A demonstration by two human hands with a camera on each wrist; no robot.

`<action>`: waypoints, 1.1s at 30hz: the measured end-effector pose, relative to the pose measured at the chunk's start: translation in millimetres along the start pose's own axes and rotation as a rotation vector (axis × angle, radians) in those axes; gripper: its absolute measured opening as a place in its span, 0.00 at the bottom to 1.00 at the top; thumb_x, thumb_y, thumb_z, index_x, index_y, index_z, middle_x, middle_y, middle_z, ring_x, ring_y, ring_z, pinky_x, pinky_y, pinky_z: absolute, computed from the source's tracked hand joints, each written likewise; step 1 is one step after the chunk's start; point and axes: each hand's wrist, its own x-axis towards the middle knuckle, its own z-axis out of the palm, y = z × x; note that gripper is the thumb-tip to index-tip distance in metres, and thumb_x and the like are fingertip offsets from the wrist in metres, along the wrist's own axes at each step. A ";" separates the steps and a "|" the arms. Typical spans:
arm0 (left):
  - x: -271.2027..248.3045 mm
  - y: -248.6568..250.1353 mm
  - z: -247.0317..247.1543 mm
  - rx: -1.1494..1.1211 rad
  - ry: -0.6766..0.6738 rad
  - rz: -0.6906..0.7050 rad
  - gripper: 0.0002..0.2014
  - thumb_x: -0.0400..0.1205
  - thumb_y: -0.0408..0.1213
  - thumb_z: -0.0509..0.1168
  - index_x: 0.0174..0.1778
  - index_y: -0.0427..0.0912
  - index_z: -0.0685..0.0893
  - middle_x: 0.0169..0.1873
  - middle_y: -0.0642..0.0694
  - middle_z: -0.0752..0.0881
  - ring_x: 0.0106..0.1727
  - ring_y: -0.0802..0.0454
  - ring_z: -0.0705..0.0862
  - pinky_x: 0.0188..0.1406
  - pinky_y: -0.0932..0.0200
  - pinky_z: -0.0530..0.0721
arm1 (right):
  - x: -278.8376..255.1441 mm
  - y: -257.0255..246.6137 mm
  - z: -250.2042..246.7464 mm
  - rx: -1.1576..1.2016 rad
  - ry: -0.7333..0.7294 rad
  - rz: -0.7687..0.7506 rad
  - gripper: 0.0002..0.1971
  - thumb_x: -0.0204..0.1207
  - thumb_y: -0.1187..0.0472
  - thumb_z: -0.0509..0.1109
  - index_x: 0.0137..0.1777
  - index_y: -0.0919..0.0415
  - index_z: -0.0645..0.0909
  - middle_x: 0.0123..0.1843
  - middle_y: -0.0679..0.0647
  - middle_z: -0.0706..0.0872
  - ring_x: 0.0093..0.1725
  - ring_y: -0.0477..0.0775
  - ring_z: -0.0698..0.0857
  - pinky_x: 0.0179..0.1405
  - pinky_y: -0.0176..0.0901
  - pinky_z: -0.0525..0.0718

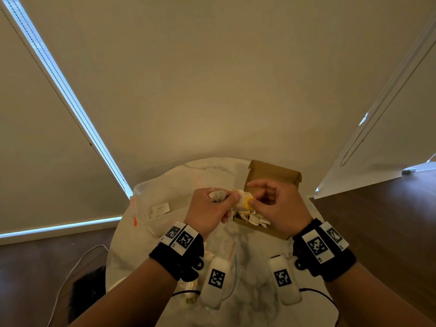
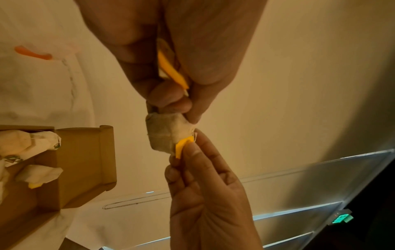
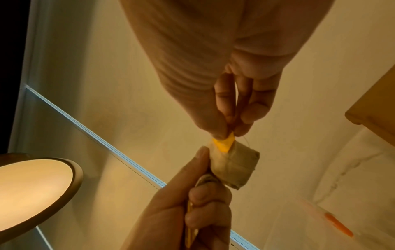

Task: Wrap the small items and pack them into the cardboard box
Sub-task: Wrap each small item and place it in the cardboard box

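Observation:
I hold a beige tea bag (image 1: 239, 201) (image 2: 169, 133) (image 3: 235, 167) in the air between both hands, just left of the open cardboard box (image 1: 273, 171) (image 2: 85, 160). My left hand (image 1: 212, 208) (image 2: 181, 108) (image 3: 205, 169) grips one end of it, and curls round a second tea bag (image 1: 217, 195) with its yellow tag (image 2: 171, 67). My right hand (image 1: 278, 204) (image 2: 188, 157) (image 3: 228, 128) pinches the first bag's yellow tag (image 1: 247, 203) (image 2: 183, 146) (image 3: 224, 143). Several wrapped tea bags (image 1: 254, 219) (image 2: 27, 143) lie in the box.
The box stands at the back right of a round marble table (image 1: 250, 244). A clear zip bag with an orange slider (image 1: 135, 220) (image 3: 338, 225) lies at the table's left edge. Another clear bag (image 1: 232, 253) lies near the front. A white cable (image 1: 70, 267) runs on the floor.

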 end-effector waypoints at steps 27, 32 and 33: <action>-7.8 8.5 -0.4 0.014 -0.056 0.063 0.05 0.77 0.29 0.73 0.39 0.30 0.88 0.18 0.43 0.79 0.19 0.53 0.73 0.19 0.62 0.72 | -2.2 -1.4 1.6 -0.022 0.068 0.003 0.09 0.68 0.65 0.81 0.47 0.57 0.88 0.34 0.56 0.89 0.34 0.58 0.89 0.38 0.49 0.90; -8.4 7.1 -1.0 -0.053 -0.068 0.013 0.03 0.77 0.29 0.73 0.38 0.35 0.90 0.18 0.43 0.78 0.20 0.52 0.73 0.19 0.60 0.71 | -4.5 -4.9 1.3 -0.005 0.067 0.023 0.06 0.68 0.64 0.80 0.44 0.60 0.88 0.35 0.55 0.90 0.34 0.60 0.89 0.36 0.52 0.89; -8.5 6.9 -1.3 -0.071 -0.076 0.003 0.03 0.78 0.29 0.73 0.38 0.36 0.90 0.18 0.43 0.78 0.20 0.51 0.73 0.20 0.60 0.70 | -4.4 -5.4 0.9 -0.003 0.069 0.026 0.05 0.68 0.64 0.80 0.43 0.60 0.88 0.35 0.56 0.90 0.34 0.60 0.89 0.36 0.52 0.89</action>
